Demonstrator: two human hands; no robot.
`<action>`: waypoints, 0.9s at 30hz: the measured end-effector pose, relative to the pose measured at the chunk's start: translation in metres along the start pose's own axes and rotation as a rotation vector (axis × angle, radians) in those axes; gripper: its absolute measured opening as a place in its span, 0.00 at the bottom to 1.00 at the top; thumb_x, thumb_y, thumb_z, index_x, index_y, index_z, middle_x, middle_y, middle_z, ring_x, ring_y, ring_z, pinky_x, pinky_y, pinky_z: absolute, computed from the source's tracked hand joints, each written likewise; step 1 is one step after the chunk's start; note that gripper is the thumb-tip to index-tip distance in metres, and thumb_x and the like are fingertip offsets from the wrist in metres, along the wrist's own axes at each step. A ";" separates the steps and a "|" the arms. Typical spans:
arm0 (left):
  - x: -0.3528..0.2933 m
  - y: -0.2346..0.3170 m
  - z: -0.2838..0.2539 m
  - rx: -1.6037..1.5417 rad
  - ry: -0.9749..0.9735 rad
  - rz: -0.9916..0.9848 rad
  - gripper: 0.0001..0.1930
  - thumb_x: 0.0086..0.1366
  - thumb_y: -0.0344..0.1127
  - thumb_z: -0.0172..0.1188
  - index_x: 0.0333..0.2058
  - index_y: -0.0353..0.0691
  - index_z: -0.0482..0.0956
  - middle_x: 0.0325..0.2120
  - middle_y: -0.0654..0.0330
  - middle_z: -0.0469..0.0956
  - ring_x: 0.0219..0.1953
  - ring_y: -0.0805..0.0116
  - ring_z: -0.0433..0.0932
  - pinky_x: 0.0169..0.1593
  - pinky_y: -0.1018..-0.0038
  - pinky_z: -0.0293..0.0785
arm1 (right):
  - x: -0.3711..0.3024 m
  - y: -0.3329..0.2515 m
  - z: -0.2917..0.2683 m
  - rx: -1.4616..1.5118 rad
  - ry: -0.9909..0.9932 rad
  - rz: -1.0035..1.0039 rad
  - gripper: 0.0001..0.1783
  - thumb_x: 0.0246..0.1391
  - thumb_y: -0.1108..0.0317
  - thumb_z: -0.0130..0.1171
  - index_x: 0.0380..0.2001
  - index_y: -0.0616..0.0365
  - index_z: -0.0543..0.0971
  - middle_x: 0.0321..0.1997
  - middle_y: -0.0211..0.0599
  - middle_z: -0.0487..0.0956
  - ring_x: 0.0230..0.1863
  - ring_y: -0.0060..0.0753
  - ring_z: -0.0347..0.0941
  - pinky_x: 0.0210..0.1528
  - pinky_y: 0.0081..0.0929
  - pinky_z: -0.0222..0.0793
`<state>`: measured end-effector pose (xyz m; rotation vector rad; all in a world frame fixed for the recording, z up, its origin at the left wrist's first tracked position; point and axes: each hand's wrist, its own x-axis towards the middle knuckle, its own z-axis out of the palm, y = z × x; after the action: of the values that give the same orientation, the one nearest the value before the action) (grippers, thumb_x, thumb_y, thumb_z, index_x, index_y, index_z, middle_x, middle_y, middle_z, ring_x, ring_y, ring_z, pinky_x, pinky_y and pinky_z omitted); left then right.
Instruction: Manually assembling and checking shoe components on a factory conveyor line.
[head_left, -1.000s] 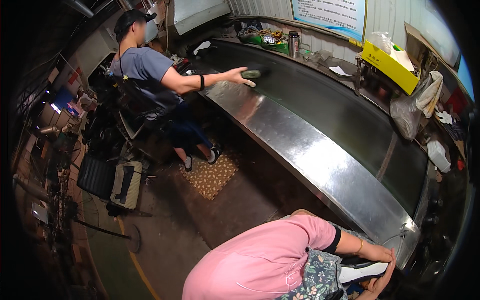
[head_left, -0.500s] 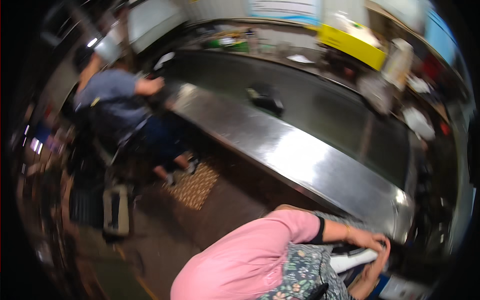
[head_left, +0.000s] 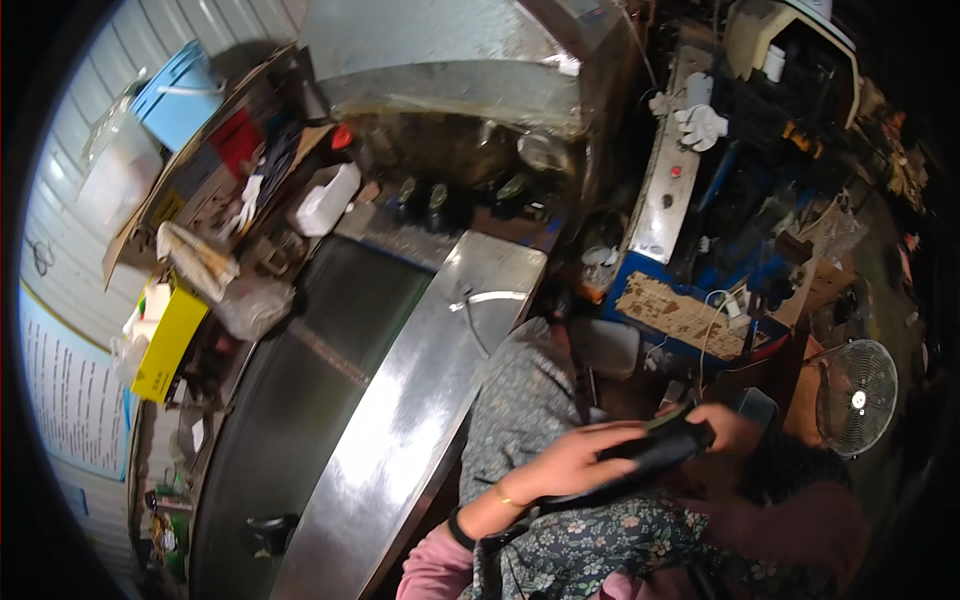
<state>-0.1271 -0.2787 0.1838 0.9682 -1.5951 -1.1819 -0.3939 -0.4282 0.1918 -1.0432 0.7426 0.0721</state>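
Over my lap I hold a black shoe (head_left: 655, 455), lying lengthwise between both hands. My left hand (head_left: 575, 460), with a thin bracelet at the wrist, presses its fingers along the near side of the shoe. At the other end my right hand (head_left: 730, 430) is closed round it, somewhat blurred and partly in shadow. A floral apron (head_left: 610, 540) covers my lap below the shoe. To the left runs a shiny metal worktop (head_left: 390, 420), apart from both hands.
Beside the worktop lies a dark conveyor belt (head_left: 280, 430) bearing another black shoe (head_left: 270, 533); several more stand at its far end. A yellow box (head_left: 170, 345) sits at the left. Blue machinery (head_left: 680, 320) and a fan (head_left: 855, 398) stand at the right.
My view has swung to the right, and the co-worker at the left is out of view. My hands, close together before, are now apart along the black shoe.
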 end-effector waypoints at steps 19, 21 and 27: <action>-0.263 -0.095 0.026 -0.024 1.677 -0.717 0.07 0.69 0.24 0.56 0.42 0.31 0.81 0.38 0.62 0.82 0.42 0.74 0.78 0.51 0.77 0.74 | 0.482 -0.191 0.044 -0.947 0.398 -0.779 0.47 0.51 0.48 0.68 0.68 0.56 0.62 0.57 0.66 0.75 0.60 0.62 0.72 0.60 0.41 0.68; -0.263 -0.084 0.028 0.088 1.679 -0.829 0.07 0.67 0.24 0.57 0.41 0.32 0.82 0.41 0.57 0.83 0.46 0.67 0.80 0.53 0.72 0.74 | 0.517 -0.224 0.067 -1.075 0.412 -0.701 0.51 0.48 0.48 0.70 0.69 0.60 0.59 0.58 0.65 0.74 0.61 0.59 0.72 0.61 0.41 0.68; -0.304 -0.095 -0.010 0.907 1.533 -0.964 0.17 0.64 0.28 0.60 0.52 0.33 0.76 0.54 0.42 0.75 0.55 0.44 0.74 0.61 0.58 0.69 | 0.603 -0.233 0.094 -1.021 0.550 -0.608 0.58 0.49 0.42 0.69 0.72 0.62 0.53 0.61 0.65 0.73 0.63 0.60 0.70 0.63 0.41 0.66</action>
<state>-0.0226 -0.0196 0.0303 2.4964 -0.2016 0.1631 0.2030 -0.6456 0.0407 -2.2883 0.8547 -0.4191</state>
